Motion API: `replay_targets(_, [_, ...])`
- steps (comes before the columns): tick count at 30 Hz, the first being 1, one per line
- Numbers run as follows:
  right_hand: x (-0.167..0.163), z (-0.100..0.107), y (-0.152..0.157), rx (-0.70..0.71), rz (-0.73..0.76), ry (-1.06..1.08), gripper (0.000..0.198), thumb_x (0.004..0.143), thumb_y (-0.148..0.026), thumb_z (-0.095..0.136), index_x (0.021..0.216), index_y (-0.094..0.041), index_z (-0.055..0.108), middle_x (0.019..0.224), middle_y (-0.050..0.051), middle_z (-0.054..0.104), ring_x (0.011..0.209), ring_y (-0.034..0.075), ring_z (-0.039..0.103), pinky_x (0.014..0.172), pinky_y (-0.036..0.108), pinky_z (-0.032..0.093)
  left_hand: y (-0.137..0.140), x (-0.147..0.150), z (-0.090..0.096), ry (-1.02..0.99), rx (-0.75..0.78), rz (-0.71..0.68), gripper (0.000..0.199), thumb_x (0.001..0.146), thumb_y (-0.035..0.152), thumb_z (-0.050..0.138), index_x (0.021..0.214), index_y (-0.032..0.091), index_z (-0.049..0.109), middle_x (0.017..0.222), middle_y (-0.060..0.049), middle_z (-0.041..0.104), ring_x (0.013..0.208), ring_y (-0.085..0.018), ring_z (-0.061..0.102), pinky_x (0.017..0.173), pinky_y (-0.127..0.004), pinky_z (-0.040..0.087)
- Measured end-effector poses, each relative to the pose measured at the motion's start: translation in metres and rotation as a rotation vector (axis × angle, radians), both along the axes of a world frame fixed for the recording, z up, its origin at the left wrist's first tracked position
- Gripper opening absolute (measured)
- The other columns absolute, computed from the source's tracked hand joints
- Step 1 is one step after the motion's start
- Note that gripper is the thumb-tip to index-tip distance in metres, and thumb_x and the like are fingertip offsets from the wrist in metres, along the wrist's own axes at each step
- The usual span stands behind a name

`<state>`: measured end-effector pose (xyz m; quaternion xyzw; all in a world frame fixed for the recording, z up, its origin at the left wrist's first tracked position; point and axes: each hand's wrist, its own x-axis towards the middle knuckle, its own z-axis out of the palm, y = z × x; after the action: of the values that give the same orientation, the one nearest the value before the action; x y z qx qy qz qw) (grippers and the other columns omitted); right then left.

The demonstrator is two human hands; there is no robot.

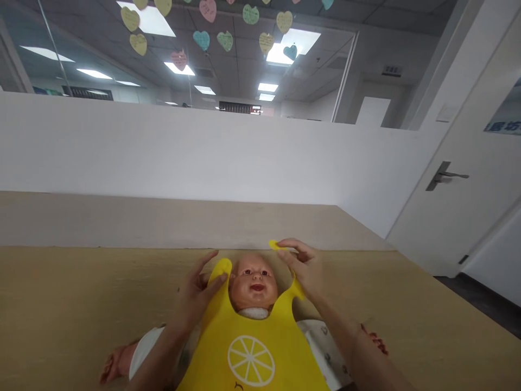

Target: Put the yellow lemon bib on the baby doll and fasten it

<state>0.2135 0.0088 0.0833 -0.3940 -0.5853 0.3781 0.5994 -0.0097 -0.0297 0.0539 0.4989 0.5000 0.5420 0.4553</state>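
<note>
A baby doll (254, 279) lies face up on the wooden table, its head away from me and its arms spread to both sides. Over its chest lies a yellow bib (215, 347) printed with a white citrus slice. My left hand (197, 290) pinches the bib's left neck strap beside the doll's head, thumb on top. On the other side, my right hand (303, 266) grips the right strap, whose tip sticks out past my fingertips, slightly above the head. The two straps are apart. The lower edge of the bib is out of view.
The tabletop (81, 293) extends to both sides of the doll. Behind it stands a low white wall (183, 146) topped by glass with heart-shaped notes (208, 10). To the right is a white door (476, 179) with a metal handle (443, 175).
</note>
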Motion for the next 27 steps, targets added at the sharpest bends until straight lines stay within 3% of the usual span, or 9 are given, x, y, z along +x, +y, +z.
replay_targets(3, [-0.018, 0.004, -0.019, 0.130, 0.175, -0.053, 0.020, 0.068, -0.035, 0.074, 0.081, -0.020, 0.068, 0.084, 0.003, 0.064, 0.078, 0.013, 0.060, 0.069, 0.024, 0.048, -0.009, 0.005, 0.007, 0.008, 0.005, -0.081, 0.090, 0.063, 0.054, 0.071, 0.139, 0.016, 0.038, 0.046, 0.011, 0.036, 0.044, -0.006, 0.034, 0.045, -0.018, 0.027])
replay_targets(6, [-0.036, 0.001, -0.030, 0.220, 0.270, -0.168, 0.021, 0.070, -0.032, 0.074, 0.087, -0.021, 0.069, 0.093, 0.005, 0.063, 0.088, 0.016, 0.060, 0.077, 0.027, 0.049, -0.014, 0.008, 0.009, 0.009, 0.013, -0.151, 0.091, 0.065, 0.053, 0.071, 0.140, 0.015, 0.037, 0.050, 0.009, 0.042, 0.048, -0.007, 0.037, 0.048, -0.018, 0.030])
replay_targets(10, [-0.045, -0.001, -0.037, 0.299, 0.260, -0.391, 0.021, 0.075, -0.029, 0.069, 0.095, -0.021, 0.069, 0.097, 0.007, 0.061, 0.095, 0.017, 0.057, 0.085, 0.031, 0.046, -0.014, 0.006, 0.007, -0.017, 0.065, -0.245, 0.090, 0.067, 0.050, 0.070, 0.142, 0.014, 0.033, 0.054, 0.007, 0.048, 0.051, -0.008, 0.041, 0.049, -0.019, 0.034])
replay_targets(14, [-0.042, 0.003, -0.041, 0.258, 0.234, -0.432, 0.020, 0.083, -0.024, 0.058, 0.101, -0.022, 0.065, 0.103, 0.007, 0.059, 0.101, 0.017, 0.056, 0.089, 0.030, 0.045, -0.014, 0.006, 0.009, -0.019, 0.098, -0.275, 0.081, 0.072, 0.045, 0.068, 0.139, 0.015, 0.036, 0.057, 0.004, 0.055, 0.054, -0.011, 0.049, 0.052, -0.020, 0.040])
replay_targets(18, [-0.038, 0.007, -0.043, 0.078, 0.286, -0.386, 0.036, 0.082, -0.031, 0.061, 0.117, -0.024, 0.057, 0.117, 0.006, 0.056, 0.102, 0.016, 0.056, 0.084, 0.027, 0.048, -0.016, 0.010, 0.016, 0.080, 0.141, -0.242, 0.072, 0.072, 0.045, 0.066, 0.135, 0.017, 0.044, 0.067, -0.002, 0.065, 0.069, -0.018, 0.061, 0.067, -0.027, 0.050])
replay_targets(21, [-0.035, 0.009, -0.043, -0.002, 0.368, -0.410, 0.023, 0.082, -0.037, 0.060, 0.096, -0.019, 0.063, 0.105, 0.004, 0.062, 0.079, 0.012, 0.058, 0.066, 0.022, 0.047, -0.019, 0.009, 0.026, 0.209, 0.231, -0.201, 0.063, 0.071, 0.043, 0.067, 0.129, 0.023, 0.053, 0.087, -0.006, 0.071, 0.085, -0.022, 0.065, 0.084, -0.033, 0.050])
replay_targets(23, [-0.029, 0.015, -0.044, 0.006, 0.306, -0.437, 0.019, 0.082, -0.037, 0.060, 0.086, -0.019, 0.063, 0.090, 0.001, 0.065, 0.068, 0.009, 0.055, 0.060, 0.021, 0.043, -0.024, 0.002, 0.033, 0.274, 0.295, -0.120, 0.059, 0.070, 0.043, 0.067, 0.126, 0.026, 0.055, 0.099, -0.007, 0.070, 0.097, -0.023, 0.064, 0.093, -0.035, 0.047])
replay_targets(27, [0.003, 0.047, -0.051, 0.004, 0.074, -0.451, 0.022, 0.075, -0.040, 0.067, 0.080, -0.019, 0.067, 0.060, -0.002, 0.059, 0.052, 0.009, 0.048, 0.049, 0.021, 0.035, -0.054, -0.027, 0.040, 0.294, 0.227, 0.181, 0.059, 0.067, 0.053, 0.065, 0.120, 0.028, 0.058, 0.104, -0.006, 0.070, 0.099, -0.026, 0.062, 0.079, -0.032, 0.053])
